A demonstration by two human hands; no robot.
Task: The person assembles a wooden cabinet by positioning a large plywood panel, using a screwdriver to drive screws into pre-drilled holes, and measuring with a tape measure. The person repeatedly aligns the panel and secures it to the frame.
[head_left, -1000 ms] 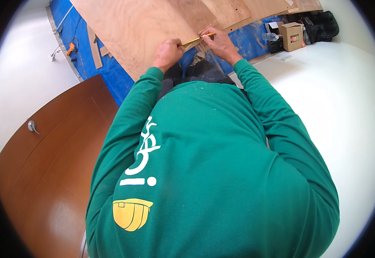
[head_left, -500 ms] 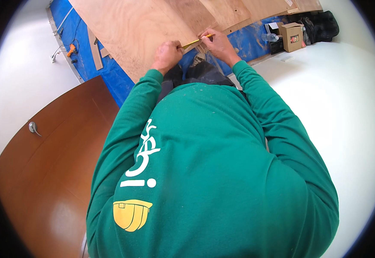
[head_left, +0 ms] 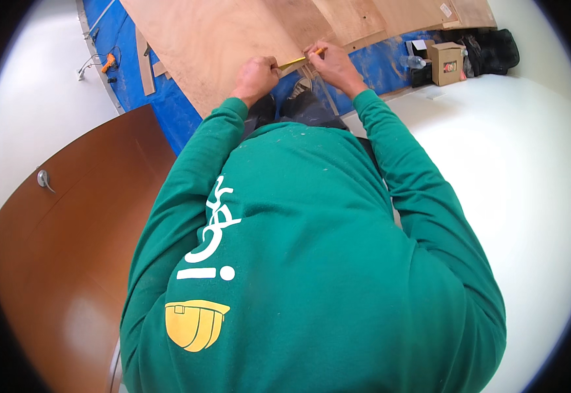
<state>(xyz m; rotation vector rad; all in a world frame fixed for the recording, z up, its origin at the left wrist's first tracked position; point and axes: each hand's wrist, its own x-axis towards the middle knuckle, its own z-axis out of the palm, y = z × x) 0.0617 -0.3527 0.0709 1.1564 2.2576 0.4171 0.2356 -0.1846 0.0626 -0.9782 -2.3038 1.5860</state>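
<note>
A large plywood sheet (head_left: 233, 39) lies on a blue tarp (head_left: 167, 105) in front of me. Both hands work at its near edge. My left hand (head_left: 255, 75) is closed, pinching one end of a thin yellow strip (head_left: 296, 61), perhaps a tape blade or a pencil. My right hand (head_left: 331, 64) grips the other end, where an orange tip shows. My green sleeves and chest fill the lower part of the view and hide whatever lies below the hands.
A brown door (head_left: 69, 249) with a metal handle (head_left: 44, 179) stands to the left. A cardboard box (head_left: 447, 62), a plastic bottle (head_left: 416, 62) and a black bag (head_left: 495, 49) sit at the upper right. An orange tool (head_left: 107, 63) and wood strips (head_left: 145, 65) lie on the tarp. White floor (head_left: 508, 170) lies to the right.
</note>
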